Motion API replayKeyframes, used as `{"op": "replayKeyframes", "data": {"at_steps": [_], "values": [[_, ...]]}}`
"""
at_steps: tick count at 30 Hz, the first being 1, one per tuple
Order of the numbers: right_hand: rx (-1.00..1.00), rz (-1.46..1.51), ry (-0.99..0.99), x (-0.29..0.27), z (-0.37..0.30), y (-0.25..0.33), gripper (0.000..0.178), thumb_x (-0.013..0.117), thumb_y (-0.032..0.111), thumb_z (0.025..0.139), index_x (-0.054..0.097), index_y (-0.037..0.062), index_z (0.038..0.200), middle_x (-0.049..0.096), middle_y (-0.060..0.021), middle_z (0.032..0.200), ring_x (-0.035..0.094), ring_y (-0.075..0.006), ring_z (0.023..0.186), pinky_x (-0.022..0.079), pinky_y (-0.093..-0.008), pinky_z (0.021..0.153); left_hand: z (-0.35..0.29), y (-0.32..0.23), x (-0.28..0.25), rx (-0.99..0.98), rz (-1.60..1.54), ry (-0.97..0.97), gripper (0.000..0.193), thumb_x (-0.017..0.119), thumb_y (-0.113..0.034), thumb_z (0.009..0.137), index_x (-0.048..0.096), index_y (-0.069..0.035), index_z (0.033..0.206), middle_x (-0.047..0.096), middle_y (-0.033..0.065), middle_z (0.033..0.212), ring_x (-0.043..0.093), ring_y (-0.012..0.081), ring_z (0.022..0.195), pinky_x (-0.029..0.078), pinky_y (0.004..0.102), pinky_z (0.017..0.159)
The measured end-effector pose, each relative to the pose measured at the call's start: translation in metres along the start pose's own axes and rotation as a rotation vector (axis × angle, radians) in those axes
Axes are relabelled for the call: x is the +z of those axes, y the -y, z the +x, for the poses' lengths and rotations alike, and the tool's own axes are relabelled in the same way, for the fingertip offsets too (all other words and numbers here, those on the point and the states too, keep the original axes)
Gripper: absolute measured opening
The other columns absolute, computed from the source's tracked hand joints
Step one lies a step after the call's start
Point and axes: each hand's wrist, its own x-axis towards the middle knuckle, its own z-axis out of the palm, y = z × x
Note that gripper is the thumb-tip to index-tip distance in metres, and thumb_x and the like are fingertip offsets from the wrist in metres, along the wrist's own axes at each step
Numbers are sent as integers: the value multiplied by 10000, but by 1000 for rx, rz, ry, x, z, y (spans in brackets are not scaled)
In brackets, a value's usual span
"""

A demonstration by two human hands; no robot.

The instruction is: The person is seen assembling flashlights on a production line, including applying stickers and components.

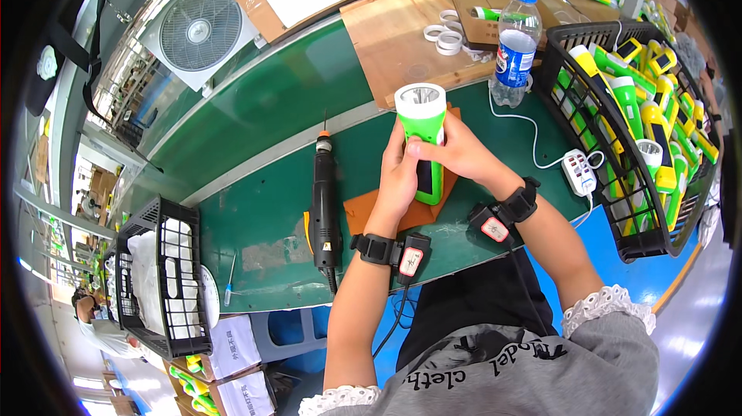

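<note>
Torch (423, 128) is clasped between left hand (397, 171) and right hand (462, 151), fingers wrapped round it, long axis running away, lens (421, 95) outermost.

The left hand (396, 175) is curled, the right hand (464, 153) curled just beside it. Both forearms (362, 304) stretch below them.

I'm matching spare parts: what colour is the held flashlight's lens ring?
The lens ring is white; it shows best in the head view.
</note>
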Motion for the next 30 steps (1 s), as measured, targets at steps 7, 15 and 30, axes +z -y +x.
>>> {"op": "replayKeyframes", "data": {"at_steps": [7,15,30], "values": [[74,111,-246,-1,2,1,361,585,260,822,513,5,1067,577,-48,951,523,-110,874,413,-258,780,3,-8,5,-49,146,-28,868,674,-26,698,115,-75,1361,375,128,1226,428,218,1110,405,335,873],[-27,564,-296,-11,3,-8,562,304,534,884,443,44,1120,567,-82,879,564,-154,777,475,-308,705,1,-4,4,-190,138,220,968,702,-170,631,74,-85,1362,367,114,1255,453,215,1085,386,306,890],[-235,529,-495,-19,13,-6,366,434,267,902,430,21,1171,532,-69,1028,524,-171,939,415,-297,848,6,-9,13,118,1036,-156,482,610,-53,648,461,-59,1106,575,145,944,564,297,871,445,378,776]]}}
